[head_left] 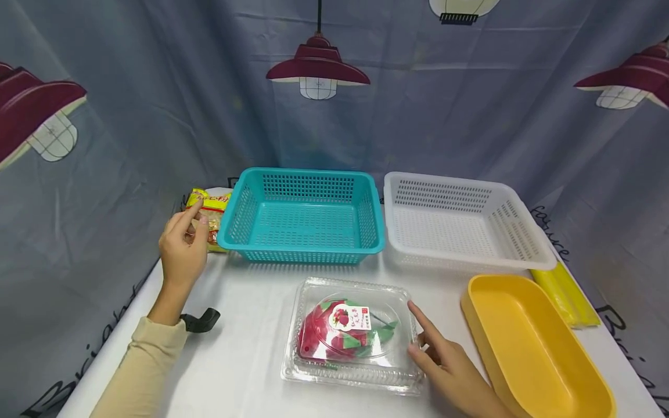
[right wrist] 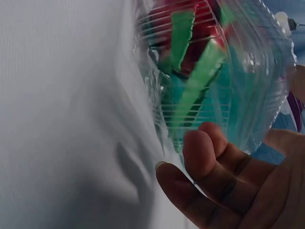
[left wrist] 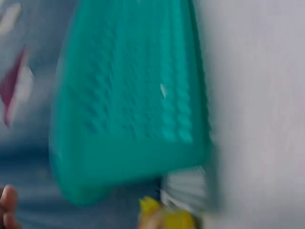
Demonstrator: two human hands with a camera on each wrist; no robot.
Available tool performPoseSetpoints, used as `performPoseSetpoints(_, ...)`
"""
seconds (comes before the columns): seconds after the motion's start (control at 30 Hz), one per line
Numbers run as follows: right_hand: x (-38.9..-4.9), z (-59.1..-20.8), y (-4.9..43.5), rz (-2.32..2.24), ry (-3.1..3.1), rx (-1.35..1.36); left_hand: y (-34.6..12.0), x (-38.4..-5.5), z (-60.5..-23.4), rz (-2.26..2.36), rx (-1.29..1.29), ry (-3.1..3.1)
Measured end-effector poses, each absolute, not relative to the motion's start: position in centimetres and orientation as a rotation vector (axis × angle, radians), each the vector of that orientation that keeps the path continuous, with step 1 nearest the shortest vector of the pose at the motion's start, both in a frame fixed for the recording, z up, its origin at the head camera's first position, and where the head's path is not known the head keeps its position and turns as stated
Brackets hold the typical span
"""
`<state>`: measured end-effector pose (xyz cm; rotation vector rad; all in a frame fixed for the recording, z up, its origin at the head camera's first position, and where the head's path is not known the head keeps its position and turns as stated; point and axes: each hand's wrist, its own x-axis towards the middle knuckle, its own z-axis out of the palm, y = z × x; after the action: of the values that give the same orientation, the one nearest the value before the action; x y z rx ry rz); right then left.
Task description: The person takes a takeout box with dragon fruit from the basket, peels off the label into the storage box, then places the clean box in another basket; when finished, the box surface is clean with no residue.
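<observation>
A clear plastic clamshell box (head_left: 342,342) lies on the table in the head view, holding a red and green dragon fruit (head_left: 324,334) under a white label. My right hand (head_left: 449,363) is at the box's right side, index finger and thumb touching its edge. In the right wrist view, the other fingers (right wrist: 200,152) are bent beside the clear wall and grip nothing. My left hand (head_left: 183,247) is raised by a yellow food packet (head_left: 216,203) left of the teal basket (head_left: 300,258). Its fingers partly cover the packet; contact is unclear.
A white basket (head_left: 465,261) stands right of the teal one. Nearer, a yellow tub (head_left: 543,348) sits at the right, with a bright yellow packet (head_left: 564,293) beyond it. Grey printed curtains (head_left: 444,116) enclose the table. The left wrist view is blurred.
</observation>
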<state>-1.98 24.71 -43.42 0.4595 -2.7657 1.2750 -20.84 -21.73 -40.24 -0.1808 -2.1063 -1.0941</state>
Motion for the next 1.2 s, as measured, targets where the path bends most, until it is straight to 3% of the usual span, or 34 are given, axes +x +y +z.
performPoseSetpoints(0.17, -2.2, -43.4, 25.4, 1.213, -2.81, 0.375, -19.0, -16.6, -39.2, -1.13, -0.559, -2.16)
performPoseSetpoints(0.4, -2.6, -42.9, 25.6, 0.966, -2.697, 0.188, -14.1, -12.9, -42.4, -1.314, -0.8, -2.298)
performPoseSetpoints(0.7, -4.3, -40.6, 23.7, 1.157, -2.454, 0.267, -11.1, -11.3, -44.6, -1.453, -0.897, -2.391)
performPoseSetpoints(1.2, -6.9, -38.8, 19.7, 1.34, -2.647, 0.392, -10.8, -11.6, -45.1, -1.544, -1.004, -2.339)
